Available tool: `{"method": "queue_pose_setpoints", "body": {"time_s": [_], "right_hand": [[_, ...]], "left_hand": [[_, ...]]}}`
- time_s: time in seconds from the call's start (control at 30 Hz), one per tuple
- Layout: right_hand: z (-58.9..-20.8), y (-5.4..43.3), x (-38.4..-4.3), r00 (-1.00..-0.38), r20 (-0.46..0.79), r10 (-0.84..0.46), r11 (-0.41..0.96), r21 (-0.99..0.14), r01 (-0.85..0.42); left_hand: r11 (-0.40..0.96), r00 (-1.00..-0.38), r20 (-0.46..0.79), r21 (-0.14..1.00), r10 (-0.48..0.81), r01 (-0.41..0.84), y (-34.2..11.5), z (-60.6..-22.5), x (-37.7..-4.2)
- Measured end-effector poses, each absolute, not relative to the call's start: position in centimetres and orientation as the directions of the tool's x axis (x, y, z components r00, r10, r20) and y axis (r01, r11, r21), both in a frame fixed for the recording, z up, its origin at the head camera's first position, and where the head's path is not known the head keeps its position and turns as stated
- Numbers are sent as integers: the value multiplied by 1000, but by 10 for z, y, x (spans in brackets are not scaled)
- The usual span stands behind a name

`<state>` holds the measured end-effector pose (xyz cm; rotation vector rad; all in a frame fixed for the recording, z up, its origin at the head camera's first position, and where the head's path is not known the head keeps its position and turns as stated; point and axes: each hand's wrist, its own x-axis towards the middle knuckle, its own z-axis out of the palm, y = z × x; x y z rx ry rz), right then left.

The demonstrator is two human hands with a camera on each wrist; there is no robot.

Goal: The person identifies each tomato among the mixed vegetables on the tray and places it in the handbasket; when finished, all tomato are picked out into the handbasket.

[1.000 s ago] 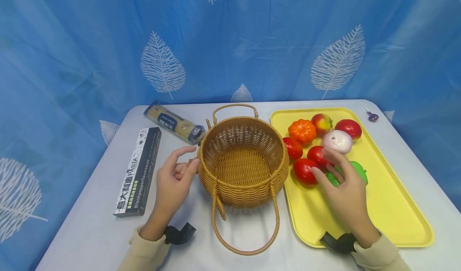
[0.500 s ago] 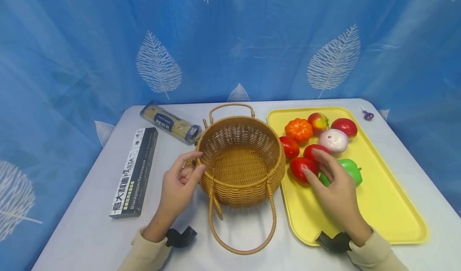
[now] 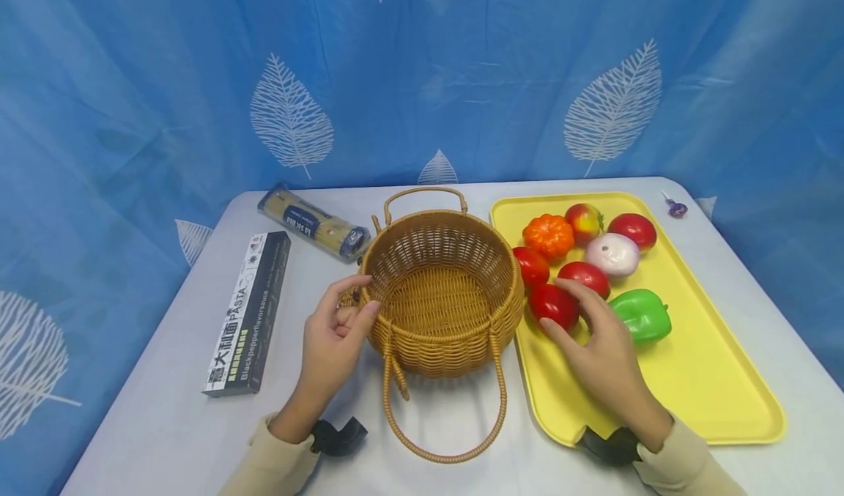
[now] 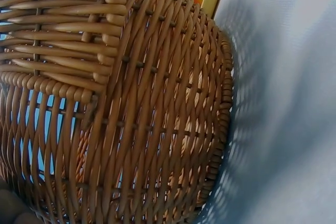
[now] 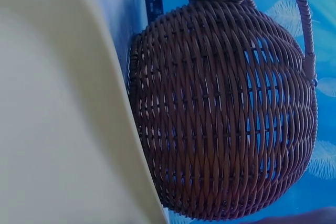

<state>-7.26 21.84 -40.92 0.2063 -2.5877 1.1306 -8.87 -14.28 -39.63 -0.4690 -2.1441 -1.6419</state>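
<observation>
A brown wicker basket (image 3: 442, 298) stands upright at the middle of the table, with one handle up at the back and the other lying toward the front. My left hand (image 3: 336, 338) is at its left rim, thumb and index finger apart in a loose curve; whether they touch is unclear. Over the yellow tray (image 3: 712, 401), my right hand (image 3: 603, 349) has its thumb and index finger spread on either side of a smooth red fruit (image 3: 552, 307). The fruit still lies on the tray, and firm contact cannot be made out. Both wrist views show mostly basket weave.
Beside that fruit lie a green bell pepper (image 3: 642, 316), an onion (image 3: 613, 254), an orange pumpkin (image 3: 549, 236) and several red fruits. Left of the basket are a black-and-white pasta box (image 3: 247, 316) and a bag of pasta (image 3: 313, 221). A lollipop (image 3: 675, 208) lies at the back right.
My right hand has moved left, off the green pepper and around the front red fruit. The left hand has shifted slightly right, onto the basket's rim. Basket and food have stayed put.
</observation>
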Motion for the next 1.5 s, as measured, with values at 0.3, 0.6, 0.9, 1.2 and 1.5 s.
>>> {"method": "queue_pose_setpoints", "body": {"time_s": [0.3, 0.6, 0.9, 1.2, 1.5], "right_hand": [[-418, 221, -76, -970, 237, -49, 641, -737, -213], [-416, 219, -74, -978, 196, -65, 623, -758, -193], [-416, 219, -75, -981, 184, -59, 617, -766, -181], [-417, 219, -75, -983, 179, -49, 616, -769, -171], [-415, 220, -74, -978, 205, -34, 604, -776, -183]], "left_hand": [[264, -870, 492, 835, 32, 482, -143, -396, -88], [276, -876, 483, 839, 19, 469, -142, -397, -86], [277, -871, 490, 835, 18, 476, -142, -397, -86], [276, -867, 497, 831, 20, 483, -141, -396, -86], [273, -869, 494, 834, 15, 479, -143, -397, -87]]}}
